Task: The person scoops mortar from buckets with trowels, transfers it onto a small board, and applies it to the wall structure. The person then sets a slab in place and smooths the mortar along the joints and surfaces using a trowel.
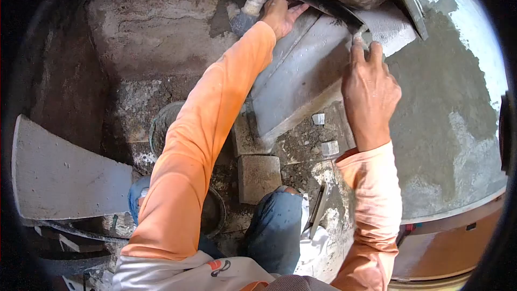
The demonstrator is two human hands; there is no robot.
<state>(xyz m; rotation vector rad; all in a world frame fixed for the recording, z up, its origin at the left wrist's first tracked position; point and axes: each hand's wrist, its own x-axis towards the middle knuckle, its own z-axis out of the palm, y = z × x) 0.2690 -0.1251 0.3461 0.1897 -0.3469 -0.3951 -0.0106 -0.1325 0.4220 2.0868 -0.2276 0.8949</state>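
1. Grip, right: my right hand (pixel 371 94) clasps a pale handle (pixel 360 36), upper right of centre.
2. Strip: a dark curved strip (pixel 329 6) runs up-left from there; shadow hides whether it joins the handle.
3. Grip, left: my left hand (pixel 279 16) reaches the strip's far end, top centre; I cannot tell its hold.
4. Hazard: a slipping handle could drive my knuckles against the slab (pixel 307 70) below.
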